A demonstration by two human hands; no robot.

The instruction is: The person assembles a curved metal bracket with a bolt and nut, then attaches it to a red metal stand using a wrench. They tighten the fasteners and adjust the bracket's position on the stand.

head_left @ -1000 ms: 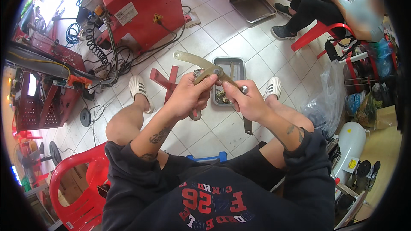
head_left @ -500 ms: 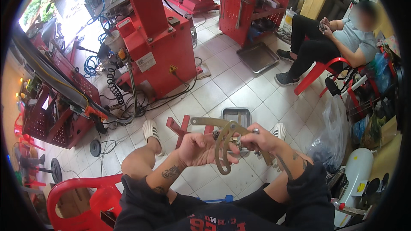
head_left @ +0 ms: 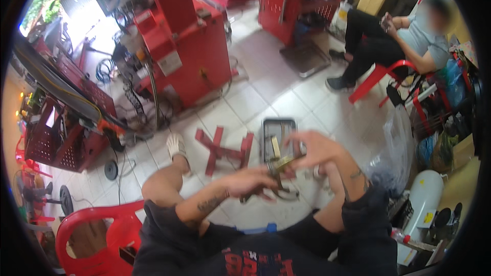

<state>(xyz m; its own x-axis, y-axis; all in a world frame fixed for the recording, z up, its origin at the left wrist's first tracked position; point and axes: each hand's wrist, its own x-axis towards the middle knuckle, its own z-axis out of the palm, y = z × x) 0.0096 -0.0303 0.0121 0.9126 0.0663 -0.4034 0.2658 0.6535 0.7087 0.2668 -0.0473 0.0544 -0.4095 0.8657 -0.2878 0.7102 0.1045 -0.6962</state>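
A brass-coloured tool (head_left: 282,164) with flat arms and a curved slotted piece, looking like a flywheel holder, is held above my lap. My left hand (head_left: 250,182) is closed on it, palm turned down, though motion smears the fingers. At the tool's far right end is my right hand (head_left: 318,148), its fingers arched and apart; blur hides whether the thumb touches the metal. Beyond the hands on the floor lies a dark rimmed tray (head_left: 264,135), with a pale yellowish bar (head_left: 276,146) and other small parts in it, partly covered by my right hand.
A red metal stand (head_left: 225,154) is on the tiles between my feet. Ahead left rises a large red machine (head_left: 197,66) with hoses. A seated person (head_left: 427,46) is at the right, near a flat pan (head_left: 307,60). A red chair (head_left: 97,212) stands behind left.
The tool has turned and dropped lower between my hands. My left hand has gone from palm up to gripping over it, while my right hand has lifted and spread its fingers.
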